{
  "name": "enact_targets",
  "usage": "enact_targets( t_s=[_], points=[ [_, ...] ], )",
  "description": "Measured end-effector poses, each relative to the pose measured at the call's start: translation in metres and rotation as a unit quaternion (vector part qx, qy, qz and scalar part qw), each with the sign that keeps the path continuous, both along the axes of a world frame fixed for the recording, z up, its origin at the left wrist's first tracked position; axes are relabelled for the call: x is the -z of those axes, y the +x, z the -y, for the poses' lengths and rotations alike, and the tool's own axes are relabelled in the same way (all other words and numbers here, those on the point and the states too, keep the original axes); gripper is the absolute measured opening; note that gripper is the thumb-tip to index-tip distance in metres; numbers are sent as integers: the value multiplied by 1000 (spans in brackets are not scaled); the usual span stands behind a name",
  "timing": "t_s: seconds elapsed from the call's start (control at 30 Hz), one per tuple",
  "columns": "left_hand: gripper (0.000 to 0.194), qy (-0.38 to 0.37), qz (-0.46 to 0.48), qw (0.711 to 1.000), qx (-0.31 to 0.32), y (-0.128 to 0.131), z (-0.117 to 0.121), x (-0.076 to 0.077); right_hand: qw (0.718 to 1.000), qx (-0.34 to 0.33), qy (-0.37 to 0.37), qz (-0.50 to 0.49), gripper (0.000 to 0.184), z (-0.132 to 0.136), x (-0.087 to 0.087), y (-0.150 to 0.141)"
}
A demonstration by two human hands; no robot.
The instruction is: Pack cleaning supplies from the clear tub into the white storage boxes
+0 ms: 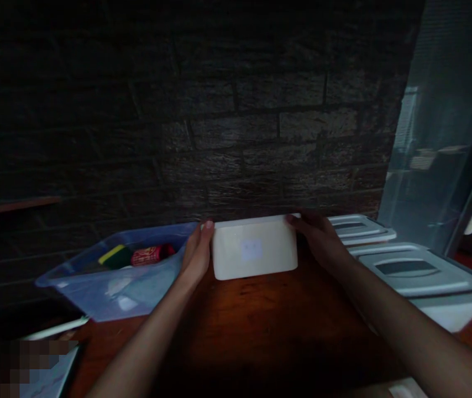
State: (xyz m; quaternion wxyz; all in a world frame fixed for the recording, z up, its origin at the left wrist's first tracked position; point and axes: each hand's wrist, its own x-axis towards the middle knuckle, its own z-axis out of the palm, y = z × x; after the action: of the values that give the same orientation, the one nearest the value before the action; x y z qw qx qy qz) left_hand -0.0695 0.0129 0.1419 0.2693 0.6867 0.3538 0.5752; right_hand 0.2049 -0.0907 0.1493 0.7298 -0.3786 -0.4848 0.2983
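A white rectangular box with rounded corners and a pale square mark on its near side is held between my two hands over the wooden table. My left hand grips its left end, with the thumb up at the top corner. At the opposite end, my right hand has its thumb on the top edge and its other fingers in shadow behind. Whether the box rests on the wood or is lifted slightly, I cannot tell.
Left of the box stands a blue translucent bin holding a yellow-green sponge and a red can-like item. Two lidded containers, one nearer and one farther, sit right. A dark brick wall rises behind the wooden table.
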Motion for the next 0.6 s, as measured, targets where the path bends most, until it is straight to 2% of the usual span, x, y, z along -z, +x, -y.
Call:
enact_targets(
  t_s=[0.07, 0.13, 0.27, 0.37, 0.47, 0.6],
  points=[
    [64, 14, -13, 999, -34, -9, -3, 12, 1000, -7, 1, -7, 42, -5, 17, -11],
    [63, 14, -22, 998, -60, -15, -7, 22, 999, 23, -20, -21, 50, -13, 35, -17],
    [59, 27, -25, 997, -65, -16, -14, 42, 996, 74, -23, -53, 63, -29, 62, -17],
    [57, 17, -14, 999, -31, -12, -14, 61, 992, 105, -25, -66, 66, -33, 74, -14],
    [54, -5, 8, 1000, -8, -8, -10, 79, 989, 139, -47, -36, 66, -29, 81, -12],
    [52, -38, 26, 999, -1, -7, -2, 94, 980, 177, -86, 7, 65, -21, 90, -13]
  ],
)
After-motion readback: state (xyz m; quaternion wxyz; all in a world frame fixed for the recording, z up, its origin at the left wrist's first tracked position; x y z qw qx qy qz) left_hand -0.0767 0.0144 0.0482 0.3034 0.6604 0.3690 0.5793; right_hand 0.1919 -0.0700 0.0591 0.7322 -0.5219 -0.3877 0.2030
